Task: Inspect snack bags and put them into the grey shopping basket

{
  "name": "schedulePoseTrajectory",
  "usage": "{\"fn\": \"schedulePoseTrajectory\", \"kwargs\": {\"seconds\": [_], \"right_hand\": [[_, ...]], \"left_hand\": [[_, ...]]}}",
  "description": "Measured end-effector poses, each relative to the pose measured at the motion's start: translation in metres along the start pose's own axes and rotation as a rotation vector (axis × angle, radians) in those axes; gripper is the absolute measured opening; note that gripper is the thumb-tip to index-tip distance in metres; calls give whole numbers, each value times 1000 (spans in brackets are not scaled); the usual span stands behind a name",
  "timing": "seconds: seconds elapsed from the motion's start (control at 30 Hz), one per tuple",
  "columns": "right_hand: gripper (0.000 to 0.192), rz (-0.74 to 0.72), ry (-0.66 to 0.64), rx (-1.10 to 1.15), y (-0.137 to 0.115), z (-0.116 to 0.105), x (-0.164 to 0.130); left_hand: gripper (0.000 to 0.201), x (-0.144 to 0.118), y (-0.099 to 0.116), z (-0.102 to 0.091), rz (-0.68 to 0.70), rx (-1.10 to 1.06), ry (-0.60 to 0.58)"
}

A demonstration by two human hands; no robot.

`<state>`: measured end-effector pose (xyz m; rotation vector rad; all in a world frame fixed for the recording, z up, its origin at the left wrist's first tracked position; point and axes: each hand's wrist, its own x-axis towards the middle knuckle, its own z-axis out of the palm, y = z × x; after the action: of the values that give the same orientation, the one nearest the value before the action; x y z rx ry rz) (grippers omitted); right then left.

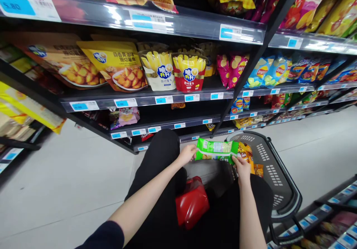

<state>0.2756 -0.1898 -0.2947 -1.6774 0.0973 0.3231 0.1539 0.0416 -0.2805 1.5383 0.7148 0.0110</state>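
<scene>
A green snack bag is stretched level between my two hands, its printed back with a pale seam facing up. My left hand pinches its left end. At the right end, my right hand grips the lower corner with the thumb on top. Just beyond that hand, orange snack bags lie in a dark shopping basket on the floor. A shiny red bag sits below, between my bent knees; its lower part is hidden.
Ahead stands a black shelf rack with price tags. It carries yellow pouches, a white pouch, a red pouch and blue chip bags. More shelving is at the lower right. Pale tiled floor lies to the left.
</scene>
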Motion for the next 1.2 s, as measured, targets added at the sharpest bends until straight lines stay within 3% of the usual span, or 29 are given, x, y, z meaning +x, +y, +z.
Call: {"fn": "schedulePoseTrajectory", "kwargs": {"seconds": [0.13, 0.33, 0.53, 0.77, 0.93, 1.2], "right_hand": [[37, -28, 40, -137, 8, -6, 8], [35, -42, -8, -160, 8, -3, 7], [34, -4, -72, -29, 0, 4, -2], [41, 68, -117, 235, -5, 4, -3], [36, 80, -201, 353, -8, 6, -8], [72, -56, -286, 393, -8, 8, -11]], "left_hand": [[25, -1, 3, -1, 52, 103, 50], [23, -2, 2, -2, 32, 108, 77], [12, 1, -1, 0, -73, -113, 19], [32, 1, 4, -2, -117, -428, 29], [27, -7, 7, -4, -106, -556, -37], [54, -5, 9, -7, -86, -675, -84]]}}
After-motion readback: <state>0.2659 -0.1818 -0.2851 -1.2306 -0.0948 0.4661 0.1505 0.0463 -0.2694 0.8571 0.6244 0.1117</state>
